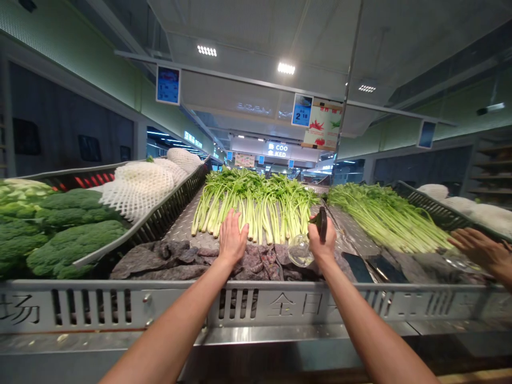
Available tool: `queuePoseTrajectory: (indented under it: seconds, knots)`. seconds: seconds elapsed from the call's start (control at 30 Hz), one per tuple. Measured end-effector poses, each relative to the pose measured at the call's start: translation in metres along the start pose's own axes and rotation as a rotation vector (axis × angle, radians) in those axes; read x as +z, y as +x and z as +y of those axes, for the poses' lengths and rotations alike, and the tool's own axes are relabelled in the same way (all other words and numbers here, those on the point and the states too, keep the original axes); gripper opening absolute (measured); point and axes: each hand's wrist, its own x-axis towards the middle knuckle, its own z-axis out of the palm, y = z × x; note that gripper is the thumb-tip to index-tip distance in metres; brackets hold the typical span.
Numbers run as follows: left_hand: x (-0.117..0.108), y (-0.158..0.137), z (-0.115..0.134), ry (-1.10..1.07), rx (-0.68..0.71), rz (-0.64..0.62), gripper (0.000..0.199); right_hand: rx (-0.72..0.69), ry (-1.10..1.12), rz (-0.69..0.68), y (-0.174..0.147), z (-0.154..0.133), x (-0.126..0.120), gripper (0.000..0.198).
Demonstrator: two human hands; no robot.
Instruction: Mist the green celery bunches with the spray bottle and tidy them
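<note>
A row of leafy celery lies on the sloping shelf, stalk ends toward me and leaves at the back. My left hand reaches over the stalk ends at the left of the row, palm down with fingers stretched out; whether it touches them I cannot tell. Closed around the neck of a spray bottle is my right hand, at the right end of the row. The bottle has a clear body and a dark trigger head, and is tilted with its base toward the left. My palm hides part of it.
A rolled grey cloth runs along the front, behind the slotted metal rail. To the left, a black crate wall borders broccoli and net-wrapped produce. On the right, a mirror reflects the celery and a hand.
</note>
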Motion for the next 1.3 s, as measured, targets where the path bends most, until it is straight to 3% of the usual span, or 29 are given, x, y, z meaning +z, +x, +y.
queuePoseTrajectory:
  seconds: [0.2, 0.37, 0.63, 0.9, 1.3]
  knots:
    - [-0.001, -0.001, 0.000, 0.011, -0.013, -0.012, 0.047, 0.033, -0.017, -0.140, -0.007, -0.001, 0.011, 0.020]
    - [0.001, -0.002, 0.000, 0.025, -0.007, -0.018, 0.046, 0.068, -0.003, -0.134, -0.013, -0.005, 0.020, 0.023]
    - [0.001, -0.003, 0.003, 0.038, 0.012, -0.018, 0.044, 0.012, 0.128, -0.110, -0.013, -0.023, 0.031, 0.026]
    - [-0.001, -0.005, 0.002, 0.039, 0.019, -0.009, 0.044, 0.017, 0.107, -0.175, -0.019, -0.029, 0.040, 0.019]
    - [-0.002, -0.006, 0.004, -0.005, 0.004, -0.017, 0.044, 0.058, 0.178, -0.197, -0.031, -0.047, 0.051, 0.024]
